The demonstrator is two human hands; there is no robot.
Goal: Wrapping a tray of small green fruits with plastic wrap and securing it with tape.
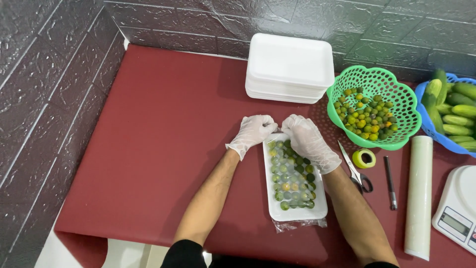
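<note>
Both gloved hands, left hand (253, 133) & right hand (308, 141), pinch clear film at far end of the white tray (296, 212) of small green fruits, its long axis running toward the person on red surface (163, 149).

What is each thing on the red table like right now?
Left hand: gloved, pinching the film at the tray's far end.
Right hand: gloved, pressing the same end.
Foam tray: filled with small limes, film-covered.
Green basket: partly full.
Scissors: closed.
Tray stack: unused.
</note>
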